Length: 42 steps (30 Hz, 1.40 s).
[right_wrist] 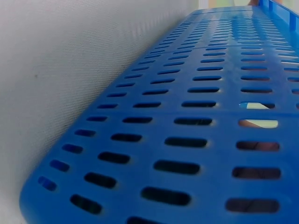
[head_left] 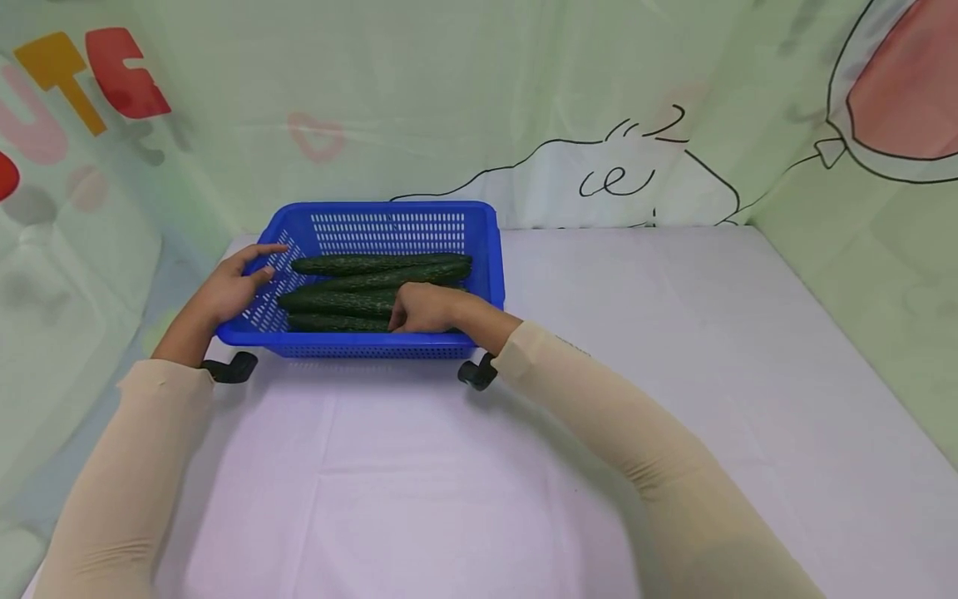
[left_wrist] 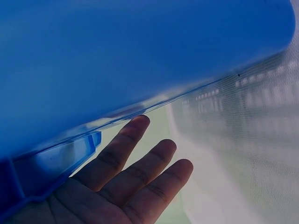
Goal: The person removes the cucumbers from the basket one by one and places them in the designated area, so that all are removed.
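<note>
In the head view, a blue basket (head_left: 359, 339) holding dark green cucumbers (head_left: 340, 301) sits on the white table (head_left: 449, 466); the left hand (head_left: 230, 291) lies loosely spread at its left end, while the right hand (head_left: 428, 308) reaches inside with bent fingers, their grip on any cucumber impossible to confirm. The left wrist view shows three fingers (left_wrist: 137, 174) extended below the blue rim. The right wrist view shows the basket's slotted wall (right_wrist: 196, 103).
</note>
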Each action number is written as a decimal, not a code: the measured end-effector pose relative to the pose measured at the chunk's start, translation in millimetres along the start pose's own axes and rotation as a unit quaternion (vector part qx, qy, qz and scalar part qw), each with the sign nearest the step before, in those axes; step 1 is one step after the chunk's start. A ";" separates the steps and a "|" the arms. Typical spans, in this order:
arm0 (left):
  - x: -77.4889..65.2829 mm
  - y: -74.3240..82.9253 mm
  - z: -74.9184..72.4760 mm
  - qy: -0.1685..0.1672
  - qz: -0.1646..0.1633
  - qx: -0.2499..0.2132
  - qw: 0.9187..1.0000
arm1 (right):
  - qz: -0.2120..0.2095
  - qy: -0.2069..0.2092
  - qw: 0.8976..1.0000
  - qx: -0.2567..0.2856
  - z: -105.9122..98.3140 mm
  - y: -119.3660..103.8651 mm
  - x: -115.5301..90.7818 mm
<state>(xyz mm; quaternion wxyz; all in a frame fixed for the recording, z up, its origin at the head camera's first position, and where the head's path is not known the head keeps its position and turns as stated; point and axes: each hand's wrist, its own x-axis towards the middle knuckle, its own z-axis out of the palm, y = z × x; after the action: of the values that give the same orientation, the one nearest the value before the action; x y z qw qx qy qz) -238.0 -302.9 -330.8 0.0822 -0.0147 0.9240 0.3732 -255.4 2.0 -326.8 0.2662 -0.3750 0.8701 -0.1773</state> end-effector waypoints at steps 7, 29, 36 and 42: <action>1.9 -1.2 1.3 0.002 -0.003 -0.001 1.000 | -0.012 -0.012 1.000 0.003 -0.8 1.0 -0.9; 2.1 -1.9 1.4 0.003 -0.002 0.002 1.000 | -0.011 -0.015 1.000 0.005 -1.5 2.2 -2.4; 1.2 -1.4 1.1 0.002 0.000 0.000 1.000 | -0.016 -0.007 1.000 0.024 -1.0 1.7 -4.5; 1.5 -2.6 0.6 0.003 0.002 0.003 1.000 | -0.010 -0.005 0.998 0.058 -1.6 -0.2 -7.0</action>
<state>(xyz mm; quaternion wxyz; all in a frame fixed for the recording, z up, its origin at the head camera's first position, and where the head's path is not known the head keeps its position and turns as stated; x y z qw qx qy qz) -239.1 -304.3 -333.3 0.0784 -0.0137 0.9254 0.3705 -252.2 7.3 -323.2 0.2903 -0.3687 0.8532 -0.2278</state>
